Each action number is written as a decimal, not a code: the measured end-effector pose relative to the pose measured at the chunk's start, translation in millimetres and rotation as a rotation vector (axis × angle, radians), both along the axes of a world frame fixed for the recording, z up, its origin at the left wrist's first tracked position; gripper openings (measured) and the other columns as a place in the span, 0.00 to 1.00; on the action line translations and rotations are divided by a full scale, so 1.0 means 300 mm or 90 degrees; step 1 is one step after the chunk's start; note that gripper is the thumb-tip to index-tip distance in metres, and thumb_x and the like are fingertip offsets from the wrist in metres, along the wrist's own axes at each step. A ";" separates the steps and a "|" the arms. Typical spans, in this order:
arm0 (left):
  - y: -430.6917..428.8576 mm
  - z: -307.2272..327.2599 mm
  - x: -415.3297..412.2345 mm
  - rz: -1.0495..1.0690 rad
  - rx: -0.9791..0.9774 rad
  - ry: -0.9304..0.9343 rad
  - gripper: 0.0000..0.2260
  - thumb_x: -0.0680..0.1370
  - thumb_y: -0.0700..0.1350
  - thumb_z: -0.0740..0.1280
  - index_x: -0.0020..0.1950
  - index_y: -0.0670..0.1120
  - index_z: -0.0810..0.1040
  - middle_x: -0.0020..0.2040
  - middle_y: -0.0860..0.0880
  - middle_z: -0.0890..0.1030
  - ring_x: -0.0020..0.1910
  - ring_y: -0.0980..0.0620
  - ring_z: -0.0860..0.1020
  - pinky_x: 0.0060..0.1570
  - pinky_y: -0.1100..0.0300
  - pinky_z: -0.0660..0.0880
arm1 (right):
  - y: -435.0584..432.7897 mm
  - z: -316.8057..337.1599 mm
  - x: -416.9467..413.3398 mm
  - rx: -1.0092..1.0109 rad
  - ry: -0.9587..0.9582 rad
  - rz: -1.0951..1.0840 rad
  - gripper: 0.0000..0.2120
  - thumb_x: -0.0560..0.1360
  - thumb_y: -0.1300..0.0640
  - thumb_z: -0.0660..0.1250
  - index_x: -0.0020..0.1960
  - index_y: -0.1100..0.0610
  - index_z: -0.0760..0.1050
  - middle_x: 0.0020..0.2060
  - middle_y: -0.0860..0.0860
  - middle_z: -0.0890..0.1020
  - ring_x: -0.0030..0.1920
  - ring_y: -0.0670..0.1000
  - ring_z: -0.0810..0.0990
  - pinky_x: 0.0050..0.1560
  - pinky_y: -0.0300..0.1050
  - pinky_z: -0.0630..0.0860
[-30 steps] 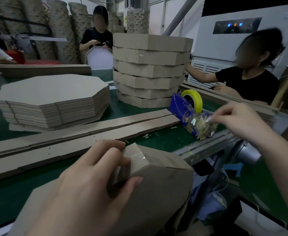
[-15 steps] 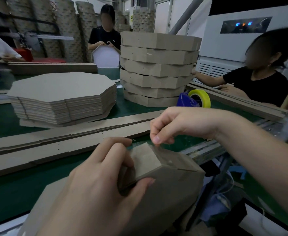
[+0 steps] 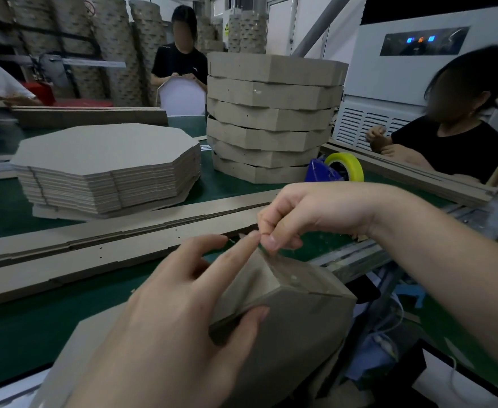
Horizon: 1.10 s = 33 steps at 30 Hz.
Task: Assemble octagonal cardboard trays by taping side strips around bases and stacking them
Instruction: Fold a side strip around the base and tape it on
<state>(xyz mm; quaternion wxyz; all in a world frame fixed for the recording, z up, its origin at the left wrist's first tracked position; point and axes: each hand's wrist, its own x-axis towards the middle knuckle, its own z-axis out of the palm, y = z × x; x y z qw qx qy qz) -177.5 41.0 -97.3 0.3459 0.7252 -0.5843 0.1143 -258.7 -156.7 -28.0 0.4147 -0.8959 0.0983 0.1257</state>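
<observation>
A half-built cardboard tray [image 3: 294, 313] sits tilted at the table's near edge, one corner up. My left hand [image 3: 177, 313] holds that corner, thumb under the side strip, index finger stretched along the top edge. My right hand [image 3: 294, 219] hovers just above the corner and pinches a piece of clear tape at its tip. A pile of flat octagonal bases [image 3: 109, 166] lies at the left. Finished trays [image 3: 271, 116] are stacked in the middle. Long side strips [image 3: 109, 248] lie across the green table.
A blue tape dispenser with a yellow roll [image 3: 340, 169] stands right of the tray stack. A seated person [image 3: 453, 136] works at the right, another person [image 3: 183, 63] stands at the back. More strips [image 3: 88, 116] lie at the far left.
My right hand came back from the tape dispenser with tape and lowered it onto the tray corner. My left index finger lifted and stretched toward the tape.
</observation>
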 end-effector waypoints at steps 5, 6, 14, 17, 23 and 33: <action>0.010 0.008 -0.016 0.028 0.007 0.003 0.22 0.68 0.63 0.62 0.54 0.55 0.83 0.53 0.55 0.79 0.47 0.53 0.81 0.39 0.49 0.81 | -0.005 -0.001 -0.002 0.001 0.018 -0.017 0.08 0.70 0.51 0.67 0.33 0.51 0.79 0.34 0.52 0.72 0.34 0.47 0.69 0.41 0.41 0.67; 0.009 0.007 -0.017 0.032 0.006 -0.005 0.21 0.68 0.63 0.62 0.53 0.54 0.83 0.52 0.55 0.80 0.47 0.54 0.81 0.38 0.50 0.81 | -0.004 0.000 -0.002 0.003 0.022 -0.021 0.09 0.70 0.50 0.68 0.33 0.52 0.79 0.34 0.53 0.71 0.34 0.47 0.69 0.40 0.40 0.67; 0.006 -0.006 -0.021 0.027 -0.005 -0.017 0.20 0.68 0.62 0.63 0.49 0.51 0.83 0.45 0.54 0.79 0.39 0.55 0.79 0.32 0.56 0.79 | -0.008 -0.009 0.004 -0.037 0.098 -0.021 0.15 0.69 0.43 0.69 0.28 0.49 0.78 0.27 0.47 0.69 0.29 0.46 0.66 0.37 0.42 0.63; 0.007 -0.010 -0.015 0.026 -0.010 -0.009 0.20 0.67 0.62 0.63 0.48 0.50 0.83 0.45 0.54 0.78 0.39 0.55 0.79 0.33 0.57 0.79 | -0.010 -0.025 0.010 -0.057 0.132 -0.047 0.19 0.63 0.35 0.68 0.28 0.51 0.75 0.25 0.46 0.67 0.27 0.46 0.64 0.32 0.38 0.63; 0.020 -0.003 -0.019 0.035 -0.016 0.008 0.16 0.66 0.63 0.68 0.44 0.53 0.80 0.44 0.58 0.77 0.41 0.60 0.73 0.29 0.70 0.71 | -0.025 -0.071 -0.013 -0.157 0.041 -0.056 0.30 0.60 0.25 0.62 0.45 0.49 0.78 0.38 0.46 0.80 0.38 0.46 0.77 0.44 0.43 0.76; 0.044 -0.010 -0.009 0.023 0.009 0.018 0.24 0.66 0.65 0.62 0.61 0.60 0.78 0.47 0.60 0.76 0.43 0.64 0.73 0.39 0.75 0.68 | 0.045 -0.158 -0.024 0.355 -0.131 -0.119 0.04 0.66 0.58 0.70 0.33 0.53 0.81 0.30 0.49 0.81 0.31 0.45 0.79 0.34 0.35 0.75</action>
